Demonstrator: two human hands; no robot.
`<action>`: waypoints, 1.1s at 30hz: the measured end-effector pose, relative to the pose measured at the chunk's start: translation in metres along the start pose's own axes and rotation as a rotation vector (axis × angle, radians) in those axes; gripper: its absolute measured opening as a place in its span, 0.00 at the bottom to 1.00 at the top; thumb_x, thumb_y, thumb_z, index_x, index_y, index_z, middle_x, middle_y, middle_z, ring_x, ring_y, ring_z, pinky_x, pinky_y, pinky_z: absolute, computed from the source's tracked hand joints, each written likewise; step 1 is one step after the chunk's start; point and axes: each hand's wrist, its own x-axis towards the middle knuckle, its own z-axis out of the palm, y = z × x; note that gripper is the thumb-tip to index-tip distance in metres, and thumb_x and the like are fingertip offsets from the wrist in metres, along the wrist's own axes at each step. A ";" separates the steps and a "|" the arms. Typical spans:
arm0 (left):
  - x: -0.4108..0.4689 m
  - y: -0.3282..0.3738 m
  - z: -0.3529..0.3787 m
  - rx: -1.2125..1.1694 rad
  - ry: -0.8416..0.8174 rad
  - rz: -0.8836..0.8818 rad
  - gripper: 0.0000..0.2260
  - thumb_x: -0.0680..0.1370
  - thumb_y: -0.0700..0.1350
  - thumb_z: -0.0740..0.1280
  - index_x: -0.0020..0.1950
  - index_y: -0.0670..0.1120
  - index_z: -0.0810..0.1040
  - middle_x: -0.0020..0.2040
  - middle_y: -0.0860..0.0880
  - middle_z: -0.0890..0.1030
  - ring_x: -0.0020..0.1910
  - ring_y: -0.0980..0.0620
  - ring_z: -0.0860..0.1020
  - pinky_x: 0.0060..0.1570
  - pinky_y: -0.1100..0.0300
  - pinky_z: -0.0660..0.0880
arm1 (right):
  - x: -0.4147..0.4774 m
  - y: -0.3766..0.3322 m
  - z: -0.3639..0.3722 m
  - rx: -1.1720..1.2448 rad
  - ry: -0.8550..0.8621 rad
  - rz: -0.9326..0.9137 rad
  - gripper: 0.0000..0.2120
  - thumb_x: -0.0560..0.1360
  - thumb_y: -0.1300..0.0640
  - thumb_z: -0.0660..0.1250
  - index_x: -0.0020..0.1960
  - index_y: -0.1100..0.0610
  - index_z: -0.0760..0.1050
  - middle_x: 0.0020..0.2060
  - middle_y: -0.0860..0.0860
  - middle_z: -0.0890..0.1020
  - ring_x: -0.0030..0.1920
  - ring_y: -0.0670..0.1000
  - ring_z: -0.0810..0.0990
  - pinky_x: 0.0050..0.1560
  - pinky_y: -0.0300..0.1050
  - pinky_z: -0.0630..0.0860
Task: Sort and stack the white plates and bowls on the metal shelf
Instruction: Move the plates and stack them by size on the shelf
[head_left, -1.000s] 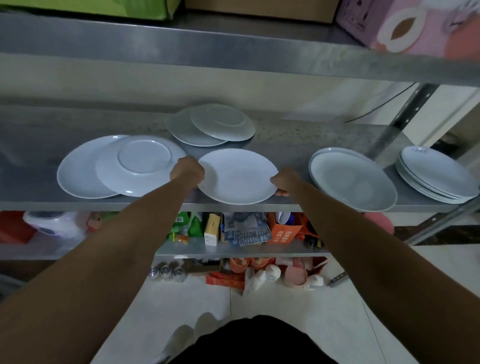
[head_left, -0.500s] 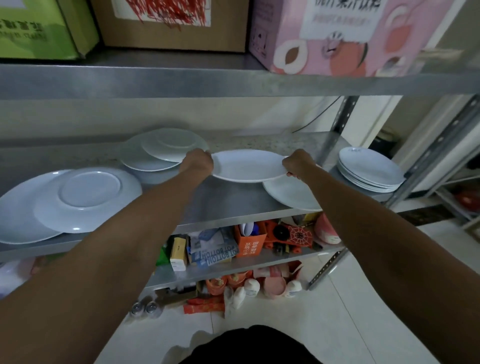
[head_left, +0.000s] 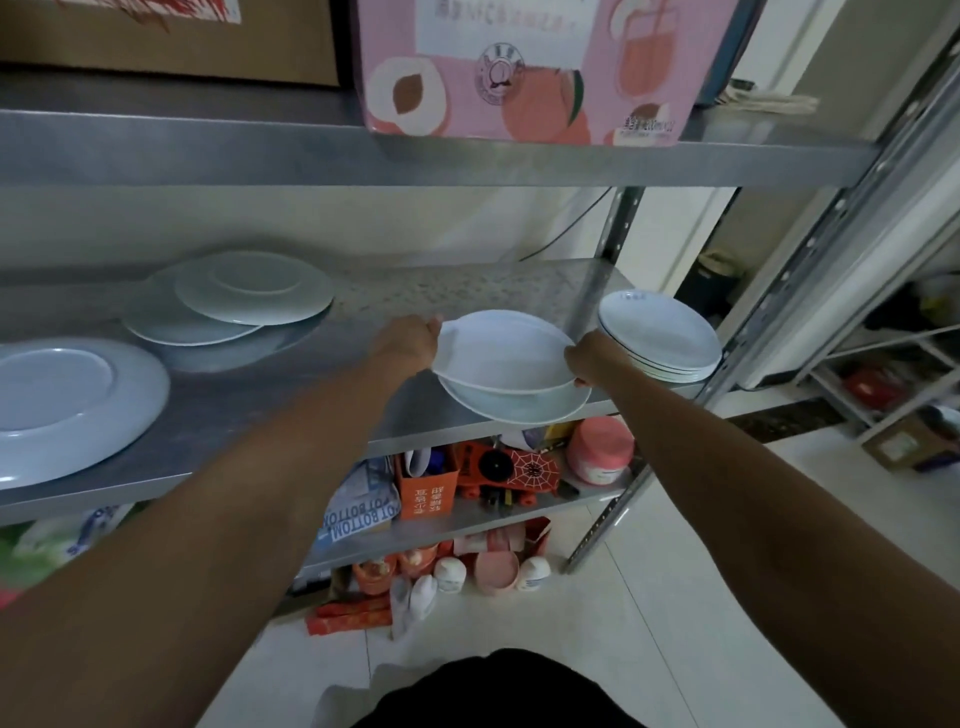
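Both hands hold one white plate (head_left: 501, 356) by its opposite rims, my left hand (head_left: 410, 343) on its left edge and my right hand (head_left: 589, 358) on its right edge. The plate hovers just over another white plate (head_left: 524, 408) lying near the front edge of the metal shelf (head_left: 249, 415). A stack of several white plates (head_left: 660, 335) sits at the shelf's right end. Two overlapping plates (head_left: 234, 299) lie at the back left, and a large upturned plate (head_left: 67, 405) rests at the far left.
A pink carton (head_left: 524, 67) and a brown box (head_left: 171, 36) stand on the upper shelf. The shelf's upright posts (head_left: 831, 234) rise at the right. Packets, an orange box (head_left: 426, 493) and a pink tub (head_left: 600, 449) crowd the lower shelf; bottles sit on the tiled floor.
Both hands lifted the plate off the shelf's middle and carried it to the right, until it came to hang over the plate near the right end. The view swung right and upward.
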 end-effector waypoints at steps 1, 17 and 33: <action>-0.001 0.001 0.001 0.008 -0.005 0.000 0.30 0.83 0.55 0.45 0.55 0.36 0.79 0.54 0.34 0.81 0.54 0.38 0.79 0.57 0.52 0.73 | 0.000 0.001 0.002 -0.003 -0.009 -0.001 0.13 0.76 0.62 0.57 0.56 0.65 0.74 0.27 0.52 0.76 0.33 0.54 0.81 0.40 0.48 0.81; 0.001 -0.003 0.000 0.162 -0.068 0.032 0.31 0.83 0.57 0.45 0.50 0.36 0.79 0.28 0.45 0.72 0.27 0.48 0.73 0.47 0.55 0.75 | -0.008 -0.002 0.008 -0.322 -0.045 -0.042 0.15 0.77 0.62 0.58 0.60 0.63 0.74 0.48 0.58 0.82 0.51 0.58 0.83 0.50 0.49 0.80; -0.096 -0.255 -0.137 0.321 0.286 -0.471 0.23 0.83 0.54 0.50 0.70 0.41 0.69 0.71 0.39 0.69 0.70 0.40 0.68 0.67 0.49 0.65 | -0.100 -0.255 0.124 -0.504 -0.018 -0.653 0.17 0.79 0.54 0.56 0.66 0.59 0.71 0.64 0.57 0.75 0.65 0.58 0.74 0.63 0.49 0.70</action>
